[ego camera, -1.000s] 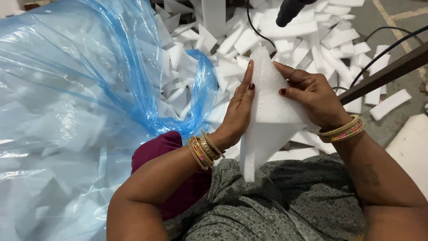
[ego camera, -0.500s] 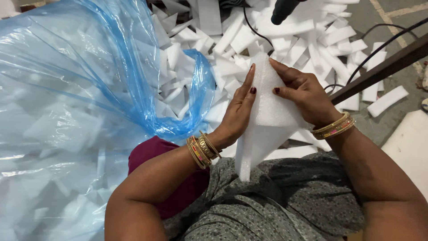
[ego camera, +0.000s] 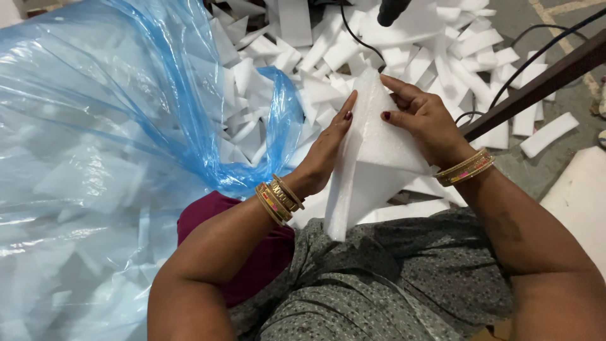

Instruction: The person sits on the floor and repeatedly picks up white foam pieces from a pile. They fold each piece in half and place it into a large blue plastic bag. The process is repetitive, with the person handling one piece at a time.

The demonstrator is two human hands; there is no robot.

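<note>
A white foam sheet [ego camera: 369, 158], folded into a pointed, cone-like shape, stands upright over my lap with its tip pointing away from me. My left hand [ego camera: 326, 150] lies flat along the sheet's left side, fingers stretched toward the tip. My right hand [ego camera: 424, 119] curls over the right side and pinches the foam near the top. Both wrists wear gold bangles.
A large blue transparent plastic bag [ego camera: 107, 139] filled with white foam scraps takes up the left. Loose foam strips [ego camera: 461, 44] litter the floor ahead. A dark wooden bar [ego camera: 536, 82] and black cables [ego camera: 549, 41] cross the upper right. A white slab [ego camera: 581, 189] lies at the right edge.
Both hands and the folded foam sheet have stayed almost in place; the left fingers slid slightly higher along the sheet's edge.
</note>
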